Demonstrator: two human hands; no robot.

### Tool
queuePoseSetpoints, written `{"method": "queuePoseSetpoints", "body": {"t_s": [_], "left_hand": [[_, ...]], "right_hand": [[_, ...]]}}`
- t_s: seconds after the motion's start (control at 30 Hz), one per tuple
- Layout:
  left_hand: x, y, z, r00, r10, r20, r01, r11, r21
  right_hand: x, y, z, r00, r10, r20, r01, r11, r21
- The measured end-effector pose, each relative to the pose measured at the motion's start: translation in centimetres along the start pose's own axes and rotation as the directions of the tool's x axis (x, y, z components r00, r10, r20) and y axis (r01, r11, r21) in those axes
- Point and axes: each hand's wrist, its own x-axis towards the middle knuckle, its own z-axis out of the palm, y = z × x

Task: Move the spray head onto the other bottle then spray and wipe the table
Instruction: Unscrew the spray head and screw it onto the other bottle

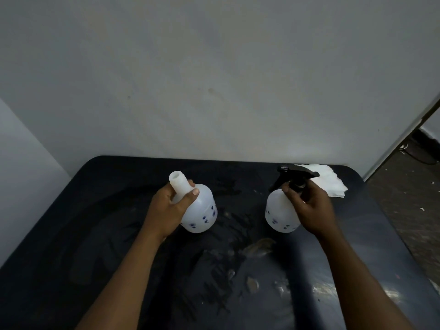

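Two white plastic bottles with small blue prints stand on a dark table (119, 234). The left bottle (202, 213) has a bare open neck, and my left hand (170, 208) is wrapped around that neck and shoulder. The right bottle (278, 215) carries a black spray head (295, 176) with its nozzle pointing left. My right hand (312, 208) grips the right bottle at its neck, with the fingers at the black collar just under the spray head. A stack of white paper tissues (331, 184) lies behind the right bottle.
A pale wall stands right behind the table's far edge. The tabletop shows wet smears and scuffed patches (259, 246) in the middle and front. To the right of the table is a darker floor (409, 198) with bits of debris.
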Motion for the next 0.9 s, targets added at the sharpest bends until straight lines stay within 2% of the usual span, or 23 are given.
{"method": "queuePoseSetpoints", "body": {"t_s": [0.13, 0.2, 0.23, 0.3, 0.37, 0.43, 0.5, 0.6, 0.77, 0.9], "left_hand": [[0.1, -0.8, -0.2, 1.000, -0.001, 0.018, 0.000, 0.999, 0.047], [0.2, -1.0, -0.4, 1.000, -0.006, 0.016, 0.005, 0.998, 0.056], [0.2, -1.1, -0.4, 1.000, -0.002, 0.015, 0.001, 0.998, 0.062], [0.2, -1.2, -0.5, 1.000, 0.015, 0.013, -0.016, 0.997, 0.080], [0.1, -1.3, -0.4, 0.999, 0.037, 0.012, -0.038, 0.993, 0.108], [0.2, -1.4, -0.3, 0.999, 0.044, 0.009, -0.045, 0.992, 0.118], [0.2, -1.5, -0.2, 0.999, 0.040, 0.013, -0.041, 0.993, 0.113], [0.2, -1.4, -0.2, 0.998, 0.052, 0.024, -0.054, 0.992, 0.113], [0.1, -1.6, 0.3, 0.995, 0.074, 0.060, -0.084, 0.981, 0.174], [-0.1, -1.8, 0.8, 0.993, 0.090, 0.076, -0.104, 0.973, 0.207]], "right_hand": [[-0.1, -0.4, 0.0, 0.998, -0.057, 0.011, 0.058, 0.997, -0.056], [-0.1, -1.4, -0.2, 0.998, -0.066, 0.007, 0.066, 0.996, 0.064], [-0.1, -2.1, -0.3, 0.998, -0.066, -0.002, 0.065, 0.977, 0.202], [0.1, -3.6, -0.8, 0.998, -0.022, -0.050, 0.044, 0.869, 0.493], [0.2, -4.8, -1.3, 0.994, 0.067, -0.087, 0.012, 0.717, 0.697], [0.1, -5.3, -1.4, 0.985, 0.142, -0.093, -0.009, 0.592, 0.806], [0.0, -5.5, -1.2, 0.978, 0.186, -0.092, -0.025, 0.543, 0.839], [0.1, -5.6, -0.6, 0.978, 0.188, -0.093, -0.030, 0.562, 0.827], [0.0, -5.5, -0.2, 0.989, 0.098, -0.109, 0.003, 0.730, 0.684], [-0.4, -6.0, 0.2, 0.996, 0.029, -0.079, 0.024, 0.805, 0.593]]}}
